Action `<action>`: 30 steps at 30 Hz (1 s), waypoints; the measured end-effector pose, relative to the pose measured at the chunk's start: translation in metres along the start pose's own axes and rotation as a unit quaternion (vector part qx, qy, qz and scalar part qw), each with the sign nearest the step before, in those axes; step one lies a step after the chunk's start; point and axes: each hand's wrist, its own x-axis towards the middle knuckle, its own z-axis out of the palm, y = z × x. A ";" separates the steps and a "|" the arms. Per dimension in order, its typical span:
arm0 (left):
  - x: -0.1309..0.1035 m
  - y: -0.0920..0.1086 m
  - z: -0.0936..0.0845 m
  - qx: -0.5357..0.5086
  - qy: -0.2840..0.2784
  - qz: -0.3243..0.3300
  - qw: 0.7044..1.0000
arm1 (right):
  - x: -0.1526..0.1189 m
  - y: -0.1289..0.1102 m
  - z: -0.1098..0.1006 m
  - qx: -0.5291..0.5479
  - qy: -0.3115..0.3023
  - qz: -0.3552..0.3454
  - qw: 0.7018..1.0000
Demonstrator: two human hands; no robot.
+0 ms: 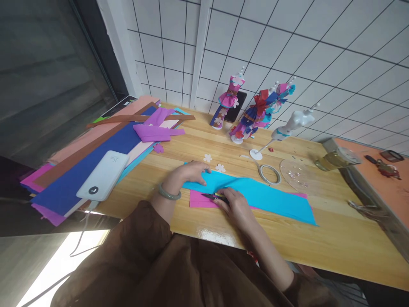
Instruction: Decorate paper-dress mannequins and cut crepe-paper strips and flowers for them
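Observation:
A long bright blue sheet [271, 197], perhaps crepe paper or felt, lies over a pink sheet [200, 200] on the table in front of me. My left hand [193, 172] is on the blue sheet's left end, its thumb and curled fingers holding it. In my right hand [234, 205] are dark-handled scissors [209, 196], blades pointing left at the blue sheet's near edge. The blue sheet bulges up a little beyond my right hand. Whether the blades are on or under the sheet I cannot tell.
At left, stacked coloured sheets [86, 170] carry a white power bank [104, 175] with a cable. Behind are dressed mini mannequins [230, 96] and a bare one [294, 121]. A tape roll [270, 174], clear dish [292, 175], cup [337, 160] and paper flowers [220, 168] lie around.

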 end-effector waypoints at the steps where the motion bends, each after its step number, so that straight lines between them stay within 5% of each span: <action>1: 0.000 0.000 0.000 0.002 0.000 0.004 1.000 | 0.001 0.000 0.000 -0.001 0.000 -0.002 1.000; 30: 0.000 -0.003 0.003 -0.011 0.003 0.011 1.000 | 0.005 -0.005 0.005 0.019 0.004 -0.006 1.000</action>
